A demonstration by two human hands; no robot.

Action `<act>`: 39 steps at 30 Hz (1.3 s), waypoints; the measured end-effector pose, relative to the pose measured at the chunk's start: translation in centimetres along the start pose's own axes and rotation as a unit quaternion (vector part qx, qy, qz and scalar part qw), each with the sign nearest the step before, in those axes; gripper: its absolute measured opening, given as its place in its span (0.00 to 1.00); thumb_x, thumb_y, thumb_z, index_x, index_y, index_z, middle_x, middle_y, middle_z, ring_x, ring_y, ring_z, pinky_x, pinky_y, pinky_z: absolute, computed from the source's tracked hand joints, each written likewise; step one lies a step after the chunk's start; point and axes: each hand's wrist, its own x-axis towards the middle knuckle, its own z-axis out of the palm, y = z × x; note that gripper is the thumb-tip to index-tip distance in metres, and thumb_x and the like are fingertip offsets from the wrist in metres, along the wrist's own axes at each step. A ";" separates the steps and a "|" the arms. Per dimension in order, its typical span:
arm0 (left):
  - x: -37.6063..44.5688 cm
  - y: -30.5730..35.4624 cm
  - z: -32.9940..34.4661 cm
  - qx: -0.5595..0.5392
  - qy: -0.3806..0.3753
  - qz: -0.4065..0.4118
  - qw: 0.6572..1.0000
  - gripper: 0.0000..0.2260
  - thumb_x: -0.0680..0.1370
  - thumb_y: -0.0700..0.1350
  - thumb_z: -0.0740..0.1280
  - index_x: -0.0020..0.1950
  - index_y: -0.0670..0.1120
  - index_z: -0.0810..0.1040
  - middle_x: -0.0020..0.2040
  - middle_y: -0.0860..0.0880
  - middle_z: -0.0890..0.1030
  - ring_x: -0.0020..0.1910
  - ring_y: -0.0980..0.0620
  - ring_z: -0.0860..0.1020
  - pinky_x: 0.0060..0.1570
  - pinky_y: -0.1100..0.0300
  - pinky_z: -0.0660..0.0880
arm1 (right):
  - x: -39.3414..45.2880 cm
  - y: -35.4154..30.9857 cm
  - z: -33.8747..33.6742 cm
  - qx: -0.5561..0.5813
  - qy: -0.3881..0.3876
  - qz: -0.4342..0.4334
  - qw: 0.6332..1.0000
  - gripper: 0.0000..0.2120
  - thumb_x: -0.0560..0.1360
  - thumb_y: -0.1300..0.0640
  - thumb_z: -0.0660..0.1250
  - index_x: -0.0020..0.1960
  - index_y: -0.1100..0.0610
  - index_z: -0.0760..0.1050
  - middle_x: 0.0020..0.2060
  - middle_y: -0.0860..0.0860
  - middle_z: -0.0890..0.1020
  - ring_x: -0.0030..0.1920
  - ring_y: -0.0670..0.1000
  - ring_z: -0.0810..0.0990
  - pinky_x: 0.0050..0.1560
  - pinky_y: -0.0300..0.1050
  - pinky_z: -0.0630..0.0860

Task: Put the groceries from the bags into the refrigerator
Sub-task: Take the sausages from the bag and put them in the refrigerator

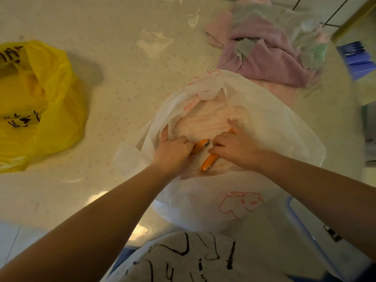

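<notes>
Far left on the table (122,58) there's a yellow bag (40,102) with black lettering, too crumpled to read. It sits well apart from both hands and nobody's touching it.

Center is where it's happening: a white bag (254,123) with its mouth spread wide, red-orange line drawings and some small red print on it that's too faint to make out. The left hand (173,151) is inside the mouth, fingers curled around one orange stick-shaped pack (200,145), looks like a wrapped sausage, whose free end pokes out toward the right hand.

The right hand (234,145) is just beside it, fingers curled down onto a second orange pack (209,161). That one's long axis runs diagonally, near end pointing back toward the person, far end hidden under the fingers. So each hand already has its own pack right under it, no reaching needed. The likely next move is just lifting both straight up out of the bag mouth.

Right of the bag lies a heap of pink cloths (270,58). The fridge isn't in view.
</notes>
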 end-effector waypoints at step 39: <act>0.6 -10.0 -1.0 0.105 -0.039 -0.121 0.986 0.36 0.70 0.67 0.28 0.76 0.55 0.38 0.77 0.48 0.54 0.76 0.41 0.47 0.67 0.32 0.38 | 16.5 3.2 -2.8 -0.110 -0.054 -0.022 0.992 0.14 0.75 0.58 0.62 0.60 0.53 0.75 0.54 0.53 0.78 0.61 0.56 0.72 0.68 0.70 0.47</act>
